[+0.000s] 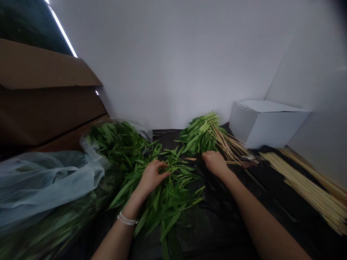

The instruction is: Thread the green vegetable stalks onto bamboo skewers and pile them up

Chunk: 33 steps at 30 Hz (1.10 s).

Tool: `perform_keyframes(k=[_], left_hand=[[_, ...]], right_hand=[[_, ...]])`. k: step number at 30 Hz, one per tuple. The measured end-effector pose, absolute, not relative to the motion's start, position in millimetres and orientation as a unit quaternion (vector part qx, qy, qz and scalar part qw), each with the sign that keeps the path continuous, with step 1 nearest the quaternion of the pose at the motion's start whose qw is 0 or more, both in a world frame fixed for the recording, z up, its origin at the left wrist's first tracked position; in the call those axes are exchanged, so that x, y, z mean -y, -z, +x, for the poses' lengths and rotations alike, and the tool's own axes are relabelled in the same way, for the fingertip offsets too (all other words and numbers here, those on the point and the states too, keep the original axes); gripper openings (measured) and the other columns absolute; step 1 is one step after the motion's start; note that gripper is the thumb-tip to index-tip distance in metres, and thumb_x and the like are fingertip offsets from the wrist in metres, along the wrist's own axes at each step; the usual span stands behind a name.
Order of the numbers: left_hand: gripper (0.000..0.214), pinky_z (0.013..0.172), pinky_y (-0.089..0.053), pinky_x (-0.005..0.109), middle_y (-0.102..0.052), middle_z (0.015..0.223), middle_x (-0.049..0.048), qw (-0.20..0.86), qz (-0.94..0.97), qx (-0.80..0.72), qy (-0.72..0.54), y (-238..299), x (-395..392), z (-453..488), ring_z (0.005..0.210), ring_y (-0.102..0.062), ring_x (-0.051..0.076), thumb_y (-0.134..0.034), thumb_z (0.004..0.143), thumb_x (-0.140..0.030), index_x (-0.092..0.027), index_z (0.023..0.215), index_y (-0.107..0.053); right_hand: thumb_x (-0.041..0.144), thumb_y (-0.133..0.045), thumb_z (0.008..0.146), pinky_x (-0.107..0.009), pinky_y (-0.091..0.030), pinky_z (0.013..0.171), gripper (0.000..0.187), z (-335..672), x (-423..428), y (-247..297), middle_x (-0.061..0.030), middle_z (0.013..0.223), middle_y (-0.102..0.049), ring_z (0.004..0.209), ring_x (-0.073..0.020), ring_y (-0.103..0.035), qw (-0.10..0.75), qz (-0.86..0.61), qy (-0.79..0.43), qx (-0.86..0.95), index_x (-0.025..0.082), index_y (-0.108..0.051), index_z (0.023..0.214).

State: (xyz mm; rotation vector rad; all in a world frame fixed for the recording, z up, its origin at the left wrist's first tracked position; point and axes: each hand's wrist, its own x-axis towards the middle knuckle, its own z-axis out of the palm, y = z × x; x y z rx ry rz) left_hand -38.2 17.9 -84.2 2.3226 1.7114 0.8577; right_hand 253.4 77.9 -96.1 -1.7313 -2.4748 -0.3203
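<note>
My left hand [154, 175], with a beaded bracelet on the wrist, reaches over loose long-leaved green stems [173, 191] spread on black plastic. Its thumb stands apart from the curled fingers, and no stem is clearly gripped. To the right, my right hand [215, 164] is closed round thin wooden sticks [233, 162]; pointed ends show on its left side and the shafts on its right. Just behind that hand lies a bunch of greens [199, 133], with thin sticks [226, 142] fanning out from its stem end.
At left, an open clear plastic bag [94, 151] holds more greens [116, 141], beside a cardboard box [48, 108]. A white box [268, 121] stands at back right against the wall. Long bundled sticks [303, 187] lie along the right side on black plastic [200, 231].
</note>
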Motion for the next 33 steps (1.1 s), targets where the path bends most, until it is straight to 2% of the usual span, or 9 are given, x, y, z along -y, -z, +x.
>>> perform_keyframes(k=[4,8,12,15,18,21,23,27,33], left_hand=[[0.024,0.087,-0.045,0.036,-0.068,0.1,0.0063,0.012,0.788,-0.577,-0.216,86.3,-16.3,-38.0,0.097,-0.061,0.025,-0.065,0.075,-0.021,-0.024,0.099,-0.069],[0.039,0.09,-0.046,0.035,-0.068,0.108,0.0068,-0.017,0.751,-0.61,-0.251,87.9,-18.6,-42.6,0.1,-0.062,0.023,-0.051,0.078,-0.008,-0.023,0.111,-0.064],[0.055,0.088,-0.047,0.036,-0.064,0.114,0.0094,-0.03,0.701,-0.631,-0.332,88.6,-22.4,-48.8,0.096,-0.064,0.022,-0.048,0.078,-0.007,-0.023,0.131,-0.05],[0.058,0.085,-0.049,0.036,-0.061,0.115,0.0102,0.006,0.702,-0.613,-0.362,87.3,-23.1,-48.0,0.087,-0.064,0.02,-0.053,0.078,-0.012,-0.022,0.135,-0.044],[0.049,0.088,-0.047,0.036,-0.059,0.117,0.0092,0.004,0.714,-0.584,-0.386,83.1,-20.8,-41.6,0.092,-0.063,0.021,-0.06,0.078,-0.02,-0.023,0.126,-0.053],[0.017,0.097,-0.041,0.038,-0.061,0.116,0.0091,-0.035,0.74,-0.544,-0.394,77.1,-16.2,-34.0,0.106,-0.057,0.024,-0.062,0.08,-0.026,-0.023,0.095,-0.068],[0.011,0.095,-0.04,0.039,-0.066,0.106,0.0079,-0.033,0.766,-0.522,-0.374,74.1,-12.8,-29.4,0.103,-0.058,0.024,-0.06,0.083,-0.028,-0.023,0.084,-0.07],[0.018,0.081,-0.042,0.035,-0.072,0.088,0.0054,0.034,0.834,-0.469,-0.289,74.5,-6.8,-19.1,0.088,-0.06,0.022,-0.057,0.087,-0.031,-0.025,0.096,-0.071],[0.021,0.079,-0.039,0.034,-0.071,0.088,0.0072,0.057,0.885,-0.406,-0.222,80.7,0.8,-0.2,0.089,-0.06,0.022,-0.054,0.09,-0.031,-0.024,0.098,-0.071]], right_hand=[[0.02,-0.038,0.093,-0.029,-0.034,0.072,0.027,253.5,-77.8,101.5,-0.0097,0.096,-0.065,0.094,-0.0207,-0.058,0.046,-0.572,0.1,0.812,0.018,-0.065,0.094],[0.014,-0.04,0.09,-0.029,-0.034,0.072,0.025,256.8,-78.9,104.8,-0.0098,0.095,-0.064,0.092,-0.0207,-0.058,0.042,-0.576,0.1,0.81,0.018,-0.064,0.093],[0.012,-0.039,0.09,-0.03,-0.033,0.074,0.025,255.4,-77.7,102.5,-0.0107,0.1,-0.063,0.095,-0.021,-0.057,0.057,-0.577,0.11,0.807,0.017,-0.06,0.101],[0.014,-0.037,0.092,-0.03,-0.032,0.074,0.024,253.3,-76.8,100.5,-0.0106,0.102,-0.063,0.096,-0.0208,-0.056,0.066,-0.575,0.113,0.807,0.016,-0.059,0.101],[0.016,-0.038,0.093,-0.03,-0.031,0.073,0.022,252.4,-76.5,98.7,-0.0101,0.101,-0.063,0.095,-0.0202,-0.056,0.071,-0.573,0.11,0.809,0.017,-0.059,0.099],[0.015,-0.039,0.092,-0.03,-0.03,0.074,0.021,252.5,-76.1,96.7,-0.0098,0.1,-0.064,0.095,-0.0198,-0.056,0.076,-0.572,0.108,0.81,0.017,-0.059,0.098],[0.015,-0.039,0.091,-0.03,-0.03,0.074,0.021,252.8,-75.6,96.2,-0.0101,0.099,-0.064,0.095,-0.0202,-0.056,0.081,-0.576,0.112,0.805,0.017,-0.059,0.097],[0.01,-0.039,0.089,-0.031,-0.031,0.074,0.021,254.1,-75.4,97.8,-0.0106,0.099,-0.064,0.093,-0.0208,-0.058,0.088,-0.616,0.117,0.774,0.016,-0.056,0.1],[0.02,-0.037,0.096,-0.027,-0.032,0.069,0.017,250.4,-73.7,95.6,-0.0085,0.097,-0.064,0.087,-0.0177,-0.059,0.124,-0.624,0.102,0.765,0.017,-0.054,0.099]])
